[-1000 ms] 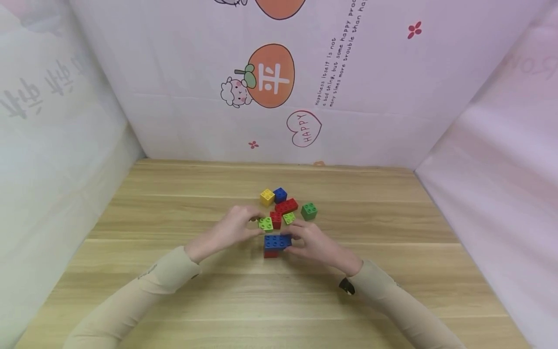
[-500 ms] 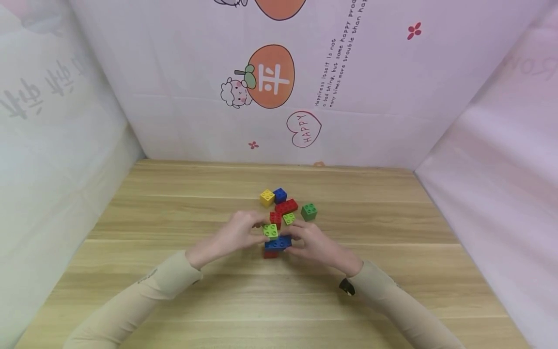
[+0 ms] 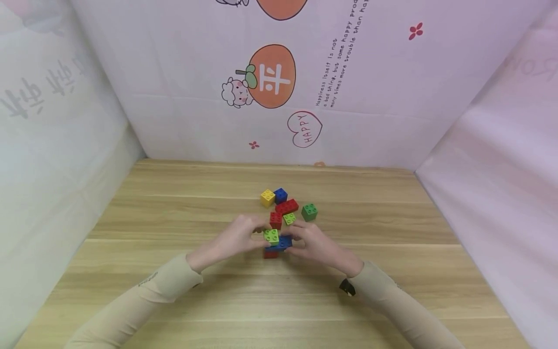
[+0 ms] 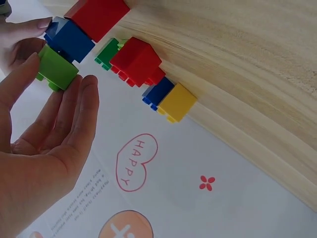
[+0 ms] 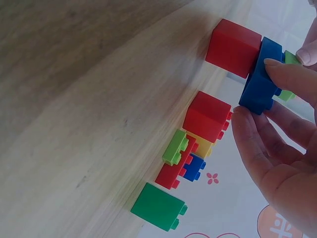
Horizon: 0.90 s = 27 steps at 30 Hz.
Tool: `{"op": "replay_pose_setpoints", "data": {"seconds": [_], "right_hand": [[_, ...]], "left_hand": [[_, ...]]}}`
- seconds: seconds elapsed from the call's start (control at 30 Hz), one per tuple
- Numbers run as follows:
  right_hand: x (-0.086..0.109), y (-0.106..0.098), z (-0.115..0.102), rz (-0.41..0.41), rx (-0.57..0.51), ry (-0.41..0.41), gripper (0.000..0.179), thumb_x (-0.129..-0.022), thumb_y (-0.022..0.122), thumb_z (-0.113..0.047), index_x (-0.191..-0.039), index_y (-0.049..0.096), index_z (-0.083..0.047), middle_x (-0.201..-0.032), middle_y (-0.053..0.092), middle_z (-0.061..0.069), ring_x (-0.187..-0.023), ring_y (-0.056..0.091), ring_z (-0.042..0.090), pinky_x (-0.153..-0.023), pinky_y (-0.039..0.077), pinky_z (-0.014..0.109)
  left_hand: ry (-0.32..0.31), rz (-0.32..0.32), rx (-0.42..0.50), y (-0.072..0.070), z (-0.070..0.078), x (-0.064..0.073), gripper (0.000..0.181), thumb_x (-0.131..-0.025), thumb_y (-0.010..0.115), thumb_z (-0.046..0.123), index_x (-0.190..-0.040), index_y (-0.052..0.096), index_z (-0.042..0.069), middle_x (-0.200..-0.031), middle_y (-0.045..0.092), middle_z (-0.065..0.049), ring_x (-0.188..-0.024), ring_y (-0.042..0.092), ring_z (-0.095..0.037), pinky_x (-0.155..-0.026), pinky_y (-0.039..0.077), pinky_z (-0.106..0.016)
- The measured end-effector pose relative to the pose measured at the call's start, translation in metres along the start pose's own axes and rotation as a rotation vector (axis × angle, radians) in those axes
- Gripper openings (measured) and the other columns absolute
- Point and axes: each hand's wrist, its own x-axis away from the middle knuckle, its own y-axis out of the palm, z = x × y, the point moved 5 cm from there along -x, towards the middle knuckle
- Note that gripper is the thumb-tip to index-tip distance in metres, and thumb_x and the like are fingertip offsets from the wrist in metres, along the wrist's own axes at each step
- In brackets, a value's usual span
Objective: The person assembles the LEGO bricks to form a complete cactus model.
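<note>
Wooden table (image 3: pixel 279 300) with light, striped grain. White back wall (image 3: pixel 375 116): printed with an orange fruit (image 3: pixel 273 76) bearing a white character, a sheep (image 3: pixel 237 93), a heart (image 3: pixel 305 129) reading HAPPY, slanting English text (image 3: pixel 340 68) and small red flowers (image 3: pixel 416 31). Left wall (image 3: pixel 65 145): faint grey characters (image 3: pixel 26 99). Right wall (image 3: pixel 492 160): creased, pale pinkish, faintly lettered. Light: soft.

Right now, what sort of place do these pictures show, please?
Probably a screened-off tabletop workspace, perhaps indoors: a wood-grain table, printed white sheets standing along three sides of it, and toy bricks grouped near its middle.
</note>
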Motion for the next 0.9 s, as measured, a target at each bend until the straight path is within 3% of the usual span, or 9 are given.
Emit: {"op": "replay_pose_setpoints", "data": {"seconds": [0.47,0.9], "right_hand": [[-0.0006,-0.0002,0.0009,-0.013,0.005,0.037,0.036,-0.084,0.079,-0.012,-0.118,0.068,-0.006,-0.116,0.069,0.009,-0.100,0.070,0.017,-0.084,0.062,0.028],[-0.0012,0.0003,0.0000,-0.025,-0.006,0.051,0.037,-0.084,0.078,-0.011,-0.119,0.067,-0.005,-0.118,0.069,0.012,-0.102,0.070,0.020,-0.085,0.062,0.032]], "left_hand": [[-0.016,-0.017,0.001,0.0050,-0.0012,0.0009,0.027,-0.083,0.079,0.017,-0.108,0.073,0.007,-0.105,0.076,-0.007,-0.090,0.070,-0.018,-0.081,0.061,-0.033],[-0.041,-0.015,0.058,0.0067,-0.0027,0.0033,0.028,-0.083,0.078,0.012,-0.109,0.072,0.005,-0.104,0.076,-0.010,-0.090,0.072,-0.023,-0.079,0.062,-0.033]]}}
